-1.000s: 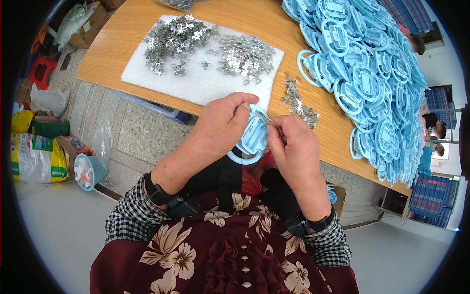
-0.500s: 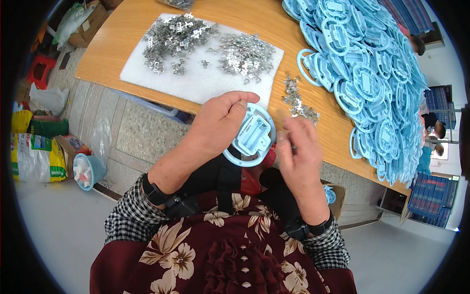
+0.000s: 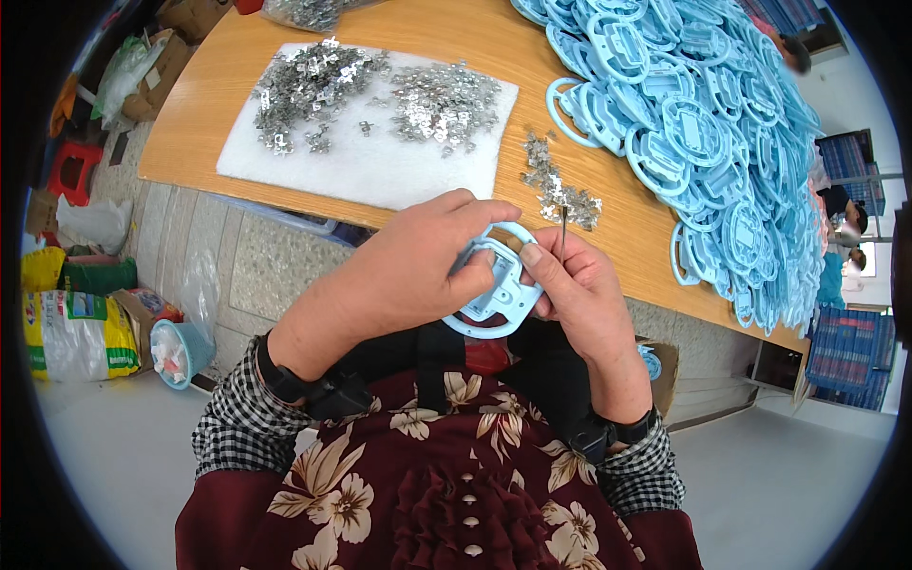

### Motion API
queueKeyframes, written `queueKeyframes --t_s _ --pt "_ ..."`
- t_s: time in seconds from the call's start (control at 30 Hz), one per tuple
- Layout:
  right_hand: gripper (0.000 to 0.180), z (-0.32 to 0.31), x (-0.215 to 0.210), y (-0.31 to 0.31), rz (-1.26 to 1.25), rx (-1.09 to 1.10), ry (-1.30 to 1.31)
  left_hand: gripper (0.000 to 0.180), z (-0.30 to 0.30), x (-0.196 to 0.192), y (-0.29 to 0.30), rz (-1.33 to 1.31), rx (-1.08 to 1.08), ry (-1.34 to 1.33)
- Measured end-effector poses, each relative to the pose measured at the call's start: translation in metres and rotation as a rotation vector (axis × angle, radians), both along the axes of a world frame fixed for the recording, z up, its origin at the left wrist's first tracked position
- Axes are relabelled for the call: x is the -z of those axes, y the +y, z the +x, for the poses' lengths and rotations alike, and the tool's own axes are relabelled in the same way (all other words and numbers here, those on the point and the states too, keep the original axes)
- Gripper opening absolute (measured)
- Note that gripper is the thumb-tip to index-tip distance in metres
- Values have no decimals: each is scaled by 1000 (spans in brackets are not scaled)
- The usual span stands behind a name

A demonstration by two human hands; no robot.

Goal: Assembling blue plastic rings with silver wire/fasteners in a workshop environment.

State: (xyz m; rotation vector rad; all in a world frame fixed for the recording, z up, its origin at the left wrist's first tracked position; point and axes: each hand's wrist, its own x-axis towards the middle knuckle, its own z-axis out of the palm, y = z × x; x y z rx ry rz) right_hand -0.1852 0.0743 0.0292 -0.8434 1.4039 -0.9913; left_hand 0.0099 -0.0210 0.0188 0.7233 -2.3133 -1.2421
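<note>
Over my lap I hold a light blue plastic housing (image 3: 513, 302), round-rimmed with a recessed compartment in its middle. My left hand (image 3: 404, 261) is closed on its left side, with the thumb pressing into the recess and the fingers along the far rim. My right hand (image 3: 597, 302) pinches the right edge of the rim between thumb and fingers. From between the right fingers a thin dark metal rod (image 3: 563, 231) sticks up; its lower end is hidden. Just beyond that hand, small flat metal pieces (image 3: 568, 206) lie loose on the table.
A white foam sheet (image 3: 313, 176) bears two heaps of metal pieces (image 3: 446, 104). Many blue housings (image 3: 698, 133) are piled at the table's right. Bagged pieces (image 3: 309, 11) lie at the far edge. Left on the floor stand a blue bin (image 3: 195, 347) and a red stool (image 3: 74, 171).
My right hand has come in from the loose metal pieces to the housing's rim. My left thumb has moved into the recess, and the housing is tilted differently.
</note>
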Motion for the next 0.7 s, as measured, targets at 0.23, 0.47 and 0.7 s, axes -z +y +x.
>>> queueKeyframes --t_s 0.23,0.47,0.7 --pt "23 4 -10 2 -174 107 -87 37 -3 31 7 586 -128 324" --pt "40 18 -1 -10 -303 45 105 45 0 23 14 854 -40 392" --pt "26 17 2 -17 -280 4 80 48 -5 19 16 959 -1 369"
